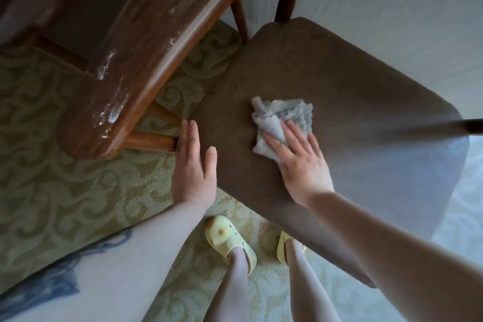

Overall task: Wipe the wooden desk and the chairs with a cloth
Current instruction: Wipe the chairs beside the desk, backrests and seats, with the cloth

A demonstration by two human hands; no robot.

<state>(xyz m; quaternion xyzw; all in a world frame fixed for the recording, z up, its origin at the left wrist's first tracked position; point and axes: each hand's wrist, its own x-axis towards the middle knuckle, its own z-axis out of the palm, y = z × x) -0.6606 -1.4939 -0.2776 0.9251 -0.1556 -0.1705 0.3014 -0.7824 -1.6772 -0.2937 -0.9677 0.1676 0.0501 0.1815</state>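
With the right hand [300, 162] pressing flat, fingers straight, on the crumpled grey cloth [281, 123] mid-seat of the brown chair [352, 91], and the left hand [192, 165] flat, bracing its near edge, long overlapping strokes toward the edges would likely serve best.

- You stand in a home, in a carpeted living or dining room.
- A green scroll-patterned carpet [65, 165] covers the floor.
- Worn wooden chairs [326, 102] crowd close.
- You wear yellow house slippers [227, 238].
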